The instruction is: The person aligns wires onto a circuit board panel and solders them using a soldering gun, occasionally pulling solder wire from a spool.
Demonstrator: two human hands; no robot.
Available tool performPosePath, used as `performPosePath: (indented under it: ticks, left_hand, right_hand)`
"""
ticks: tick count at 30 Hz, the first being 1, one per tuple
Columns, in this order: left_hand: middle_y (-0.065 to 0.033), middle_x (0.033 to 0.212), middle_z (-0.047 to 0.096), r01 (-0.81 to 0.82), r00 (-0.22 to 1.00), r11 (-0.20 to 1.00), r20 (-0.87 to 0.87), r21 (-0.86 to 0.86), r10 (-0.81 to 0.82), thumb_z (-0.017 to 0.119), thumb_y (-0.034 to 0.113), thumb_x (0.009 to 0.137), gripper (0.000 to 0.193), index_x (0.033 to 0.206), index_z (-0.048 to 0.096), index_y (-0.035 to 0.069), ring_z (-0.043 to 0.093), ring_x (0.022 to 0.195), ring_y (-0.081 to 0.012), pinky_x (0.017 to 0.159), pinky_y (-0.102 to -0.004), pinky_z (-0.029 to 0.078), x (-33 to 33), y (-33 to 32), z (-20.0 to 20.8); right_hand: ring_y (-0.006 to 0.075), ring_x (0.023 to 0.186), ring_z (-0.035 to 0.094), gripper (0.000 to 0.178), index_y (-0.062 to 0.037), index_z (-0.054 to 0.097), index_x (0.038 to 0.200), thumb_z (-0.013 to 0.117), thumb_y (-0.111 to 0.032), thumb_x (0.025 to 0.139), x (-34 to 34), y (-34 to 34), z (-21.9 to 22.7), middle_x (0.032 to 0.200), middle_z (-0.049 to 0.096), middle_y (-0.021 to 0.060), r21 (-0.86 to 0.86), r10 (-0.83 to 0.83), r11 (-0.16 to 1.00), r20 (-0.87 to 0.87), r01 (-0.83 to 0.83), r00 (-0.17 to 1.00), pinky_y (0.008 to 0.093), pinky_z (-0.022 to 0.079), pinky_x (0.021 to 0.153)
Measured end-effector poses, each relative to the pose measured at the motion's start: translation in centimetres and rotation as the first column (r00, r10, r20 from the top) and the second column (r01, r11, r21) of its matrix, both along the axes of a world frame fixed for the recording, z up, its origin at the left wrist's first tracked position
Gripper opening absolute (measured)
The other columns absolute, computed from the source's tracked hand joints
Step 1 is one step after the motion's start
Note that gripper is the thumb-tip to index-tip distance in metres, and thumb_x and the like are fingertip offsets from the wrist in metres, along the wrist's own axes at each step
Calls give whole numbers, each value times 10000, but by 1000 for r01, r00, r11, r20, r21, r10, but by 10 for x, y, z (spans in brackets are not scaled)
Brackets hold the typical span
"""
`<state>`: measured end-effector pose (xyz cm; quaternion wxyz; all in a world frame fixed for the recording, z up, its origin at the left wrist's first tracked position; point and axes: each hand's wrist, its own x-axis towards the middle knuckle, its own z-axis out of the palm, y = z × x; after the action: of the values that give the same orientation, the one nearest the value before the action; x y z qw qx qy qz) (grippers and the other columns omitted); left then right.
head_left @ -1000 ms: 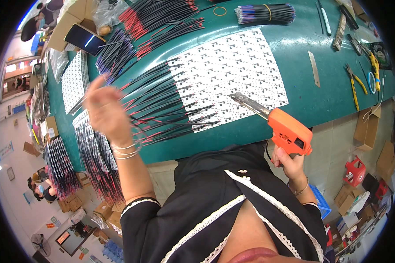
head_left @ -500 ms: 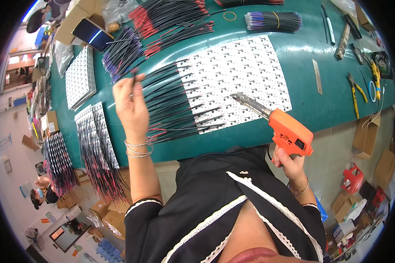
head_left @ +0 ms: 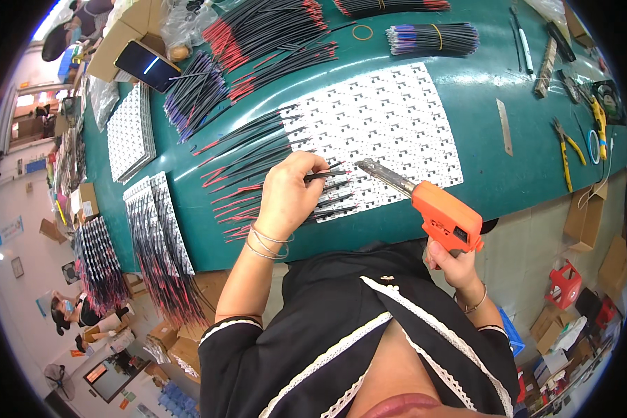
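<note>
A white circuit board panel (head_left: 397, 115) with rows of small black marks lies on the green table. Black wires with red ends (head_left: 240, 148) stick out leftward from its left part. Over the panel's lower left, my left hand (head_left: 294, 191) pinches a black wire (head_left: 320, 174), its tip lying on the board. My right hand (head_left: 453, 265) is wrapped around the grip of an orange soldering gun (head_left: 447, 214). The gun's metal tip is above the board, just right of the pinched wire's end.
Loose purple-ended wires (head_left: 196, 94), red-ended wires (head_left: 265, 31) and a banded wire bundle (head_left: 433, 39) lie along the back. A phone (head_left: 146, 66) leans at the far left, near a stack of panels (head_left: 131, 136). Wired panels (head_left: 161, 233) overhang the left edge. Pliers (head_left: 566, 153) lie right.
My left hand has come from above the wires' left side down to the board's lower left, now with a wire at the board. The soldering gun has shifted slightly left and down.
</note>
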<state>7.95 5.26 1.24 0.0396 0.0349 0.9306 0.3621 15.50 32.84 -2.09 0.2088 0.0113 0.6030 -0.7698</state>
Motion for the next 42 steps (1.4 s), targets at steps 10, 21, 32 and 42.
performPosePath:
  ticks: [10, 21, 32, 42]
  left_hand:
    - [-39, 703, 519, 107, 961, 978, -233, -181, -149, 639, 20, 599, 172, 752, 600, 88, 535, 670, -223, 595, -322, 434, 5, 2, -10]
    - [-37, 713, 519, 129, 947, 964, -262, -231, -189, 634, 4, 571, 216, 767, 606, 93, 532, 673, -220, 600, -318, 432, 5, 3, -12]
    - [-39, 694, 515, 124, 947, 955, -254, -269, -195, 634, 15, 588, 184, 753, 603, 92, 532, 660, -221, 589, -317, 434, 3, 6, -11]
    - [-47, 682, 510, 147, 950, 949, -226, -279, -214, 626, 14, 598, 168, 749, 600, 84, 530, 643, -229, 575, -316, 437, -1, 8, -7]
  right_hand:
    - [64, 481, 479, 346, 27, 474, 1102, 594, -109, 807, -4, 1, -5, 689, 538, 35, -31, 26, 999, -7, -27, 1000, 196, 402, 417]
    - [82, 462, 472, 238, 18, 472, 991, 556, -127, 822, -11, -7, 8, 623, 505, 32, 67, 56, 996, 22, -57, 998, 209, 403, 416]
    - [78, 467, 480, 208, 12, 491, 972, 566, -94, 809, -17, -8, 8, 621, 511, 31, 80, 84, 993, -21, -82, 996, 209, 407, 423]
    - [53, 495, 475, 347, 23, 466, 1112, 578, -95, 806, -8, 3, 0, 706, 529, 25, -10, 43, 999, 22, -43, 999, 198, 392, 421]
